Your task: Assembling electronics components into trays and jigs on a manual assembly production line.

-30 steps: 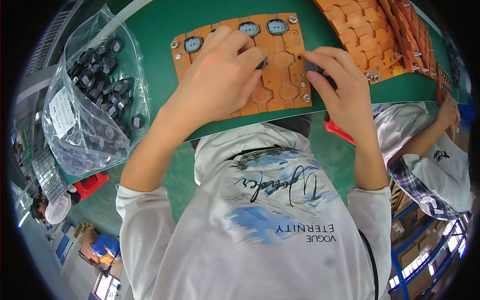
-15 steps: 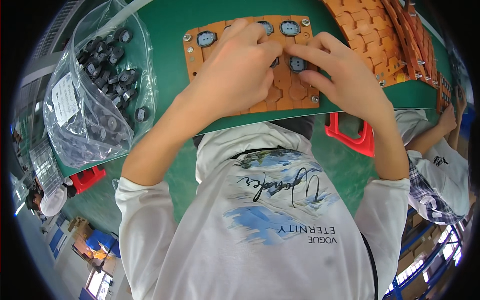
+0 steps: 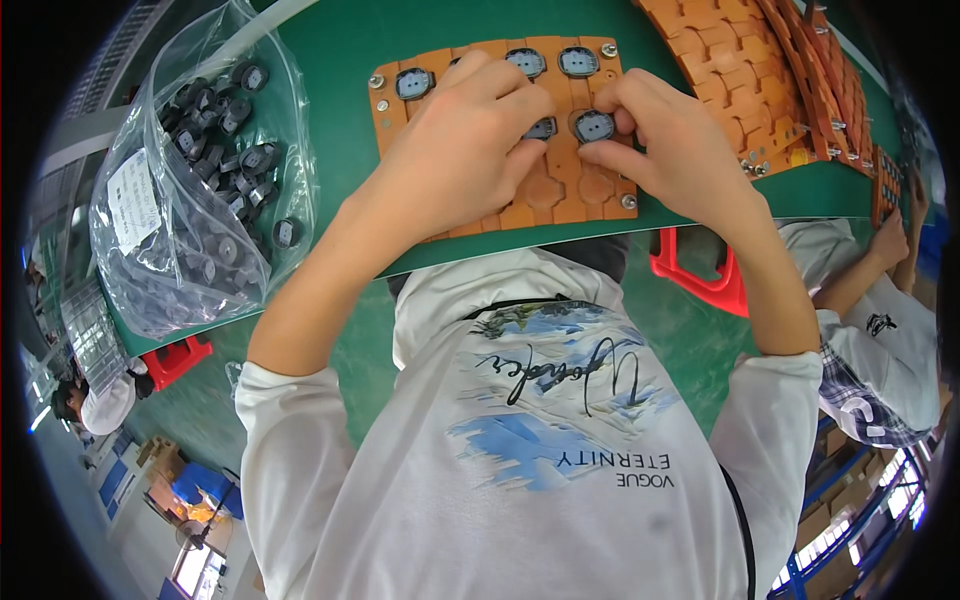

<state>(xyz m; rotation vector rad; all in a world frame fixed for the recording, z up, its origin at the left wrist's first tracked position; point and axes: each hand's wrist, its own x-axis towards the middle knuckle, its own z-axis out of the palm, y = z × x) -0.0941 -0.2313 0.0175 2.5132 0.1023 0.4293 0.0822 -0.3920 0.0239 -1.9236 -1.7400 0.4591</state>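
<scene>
An orange fixture plate (image 3: 400,125) with shaped recesses lies on the green table, with several small black parts with grey faces set in it. My right hand (image 3: 685,145) pinches one rounded black part (image 3: 594,126) between thumb and fingers in the middle row, at the plate's right. My left hand (image 3: 465,140) is curled over the plate's middle. Its thumb and forefinger close about another black part (image 3: 541,128), mostly hidden by the hand. Three parts, including the top right one (image 3: 579,62), show plainly along the far row; the left hand partly covers that row.
A clear plastic bag (image 3: 215,180) of loose black parts lies at the left. Stacked orange plates (image 3: 725,70) stand at the far right. Red stools (image 3: 700,270) are below the table edge. Another person's hand (image 3: 890,238) works at the right.
My hands have moved apart: the left fingertips have drawn back slightly left, and the right fingers have shifted right. More of the right-hand part's face now shows.
</scene>
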